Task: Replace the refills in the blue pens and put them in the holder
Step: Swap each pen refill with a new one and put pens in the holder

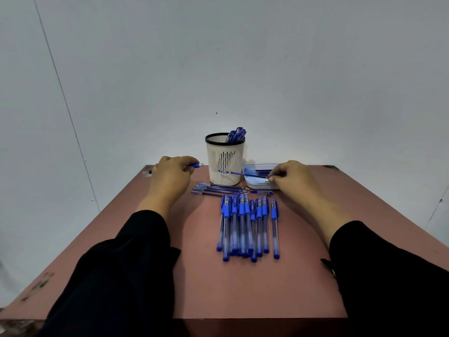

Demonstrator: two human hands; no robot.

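One holder, one tray, two hands. About nine pens lie in a row; their overlap blurs the count. Roughly five loose refills lie beside them, and one cap.

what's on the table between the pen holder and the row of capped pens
In the head view, a small pile of loose refills lies between the pen holder and the row of capped pens.

A plain indoor room set up as a simple desk workstation is suggested, though its exact kind cannot be told. A bare grey-white wall is seen behind a worn reddish-brown table, on which only stationery is laid: a mesh pen holder, blue pens and a small white tray.
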